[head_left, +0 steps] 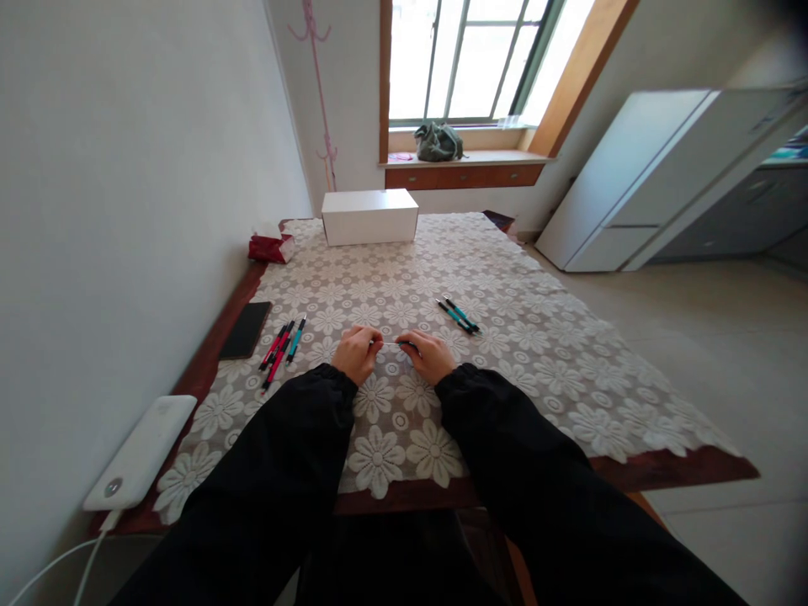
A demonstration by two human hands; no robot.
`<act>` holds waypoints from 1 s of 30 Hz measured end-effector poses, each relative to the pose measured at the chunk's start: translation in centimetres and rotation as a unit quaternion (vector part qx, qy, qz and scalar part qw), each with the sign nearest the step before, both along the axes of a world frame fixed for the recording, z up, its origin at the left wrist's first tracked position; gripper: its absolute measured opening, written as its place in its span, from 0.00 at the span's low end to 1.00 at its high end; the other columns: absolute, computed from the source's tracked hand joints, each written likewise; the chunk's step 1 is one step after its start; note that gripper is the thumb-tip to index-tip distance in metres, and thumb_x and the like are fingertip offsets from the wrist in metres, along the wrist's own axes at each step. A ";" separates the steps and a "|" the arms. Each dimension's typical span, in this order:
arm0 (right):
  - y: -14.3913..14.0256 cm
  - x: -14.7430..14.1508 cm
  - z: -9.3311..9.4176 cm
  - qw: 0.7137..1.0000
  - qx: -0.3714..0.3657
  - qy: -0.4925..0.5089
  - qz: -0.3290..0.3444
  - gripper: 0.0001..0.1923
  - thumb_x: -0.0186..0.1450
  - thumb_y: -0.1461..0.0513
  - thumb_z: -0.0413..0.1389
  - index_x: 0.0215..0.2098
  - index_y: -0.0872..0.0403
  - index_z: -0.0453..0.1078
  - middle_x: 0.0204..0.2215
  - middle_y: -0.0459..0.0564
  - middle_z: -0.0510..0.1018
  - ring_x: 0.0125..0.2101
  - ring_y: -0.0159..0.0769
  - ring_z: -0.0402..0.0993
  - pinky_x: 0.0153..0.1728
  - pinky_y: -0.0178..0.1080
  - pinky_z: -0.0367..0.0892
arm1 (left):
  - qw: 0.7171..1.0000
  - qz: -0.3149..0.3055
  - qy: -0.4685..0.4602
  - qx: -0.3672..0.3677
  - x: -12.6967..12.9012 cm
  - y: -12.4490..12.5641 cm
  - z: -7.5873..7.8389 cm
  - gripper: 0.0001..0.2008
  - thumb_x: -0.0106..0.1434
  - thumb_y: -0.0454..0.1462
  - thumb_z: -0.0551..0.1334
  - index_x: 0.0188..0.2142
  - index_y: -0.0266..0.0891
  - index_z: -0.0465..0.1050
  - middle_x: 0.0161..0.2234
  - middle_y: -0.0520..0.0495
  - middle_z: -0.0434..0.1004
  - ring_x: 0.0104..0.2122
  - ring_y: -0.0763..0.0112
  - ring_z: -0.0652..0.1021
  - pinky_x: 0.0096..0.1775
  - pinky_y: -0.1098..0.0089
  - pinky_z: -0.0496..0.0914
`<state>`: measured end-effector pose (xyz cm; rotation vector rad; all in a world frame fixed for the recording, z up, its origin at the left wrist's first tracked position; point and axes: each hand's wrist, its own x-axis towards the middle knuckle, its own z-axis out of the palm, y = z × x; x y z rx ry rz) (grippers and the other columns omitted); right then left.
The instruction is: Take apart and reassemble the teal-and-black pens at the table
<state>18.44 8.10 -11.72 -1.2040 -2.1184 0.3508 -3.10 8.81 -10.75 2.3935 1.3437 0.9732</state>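
Both fists closed: our left hand (357, 353) and right hand (432, 355) pinch one pen (400, 343) between them. We judge it mid-assembly; next needs a straight, steady push.

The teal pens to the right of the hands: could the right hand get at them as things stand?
Probably yes. The two teal pens lie in the open on the lace tablecloth, beyond and to the right of the right hand, nothing between. But that hand and the left hand are pinching a thin pen part.
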 end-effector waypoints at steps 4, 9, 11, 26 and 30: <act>-0.2 0.0 0.1 1.000 0.000 0.001 -0.001 0.10 0.72 0.61 0.51 0.47 0.47 0.74 0.44 0.48 0.81 0.43 0.38 0.77 0.45 0.39 0.70 | 1.000 -0.007 -0.027 -0.003 -0.1 0.1 -0.2 0.05 0.68 0.36 0.58 0.38 0.40 0.73 0.37 0.44 0.77 0.43 0.62 0.76 0.50 0.59 0.71; -0.4 0.0 0.4 1.000 -0.002 -0.012 0.012 0.11 0.72 0.62 0.51 0.49 0.46 0.72 0.46 0.48 0.81 0.44 0.39 0.78 0.46 0.39 0.70 | 1.000 -0.014 -0.002 0.012 -0.1 0.0 0.1 0.05 0.68 0.37 0.59 0.38 0.41 0.74 0.37 0.45 0.77 0.44 0.61 0.77 0.51 0.58 0.70; -0.5 0.0 0.5 1.000 0.000 -0.022 0.019 0.11 0.72 0.61 0.51 0.48 0.46 0.72 0.45 0.48 0.81 0.44 0.39 0.77 0.46 0.39 0.70 | 1.000 -0.009 0.008 0.015 0.0 -0.2 0.2 0.05 0.68 0.37 0.59 0.38 0.42 0.74 0.37 0.45 0.77 0.44 0.61 0.77 0.52 0.58 0.70; -0.5 0.0 0.5 0.999 0.013 -0.048 0.004 0.10 0.73 0.59 0.50 0.44 0.46 0.74 0.40 0.47 0.80 0.39 0.37 0.76 0.39 0.36 0.67 | 1.000 -0.023 -0.015 0.009 0.1 -0.1 0.4 0.09 0.69 0.42 0.58 0.40 0.42 0.76 0.39 0.45 0.80 0.45 0.61 0.76 0.52 0.59 0.70; -0.4 0.1 0.6 0.999 0.007 -0.029 -0.028 0.09 0.72 0.59 0.50 0.42 0.46 0.73 0.40 0.47 0.81 0.38 0.38 0.76 0.38 0.37 0.67 | 0.997 0.037 -0.067 0.016 -0.5 0.4 0.8 0.11 0.70 0.39 0.54 0.40 0.42 0.75 0.40 0.46 0.80 0.46 0.62 0.76 0.52 0.59 0.69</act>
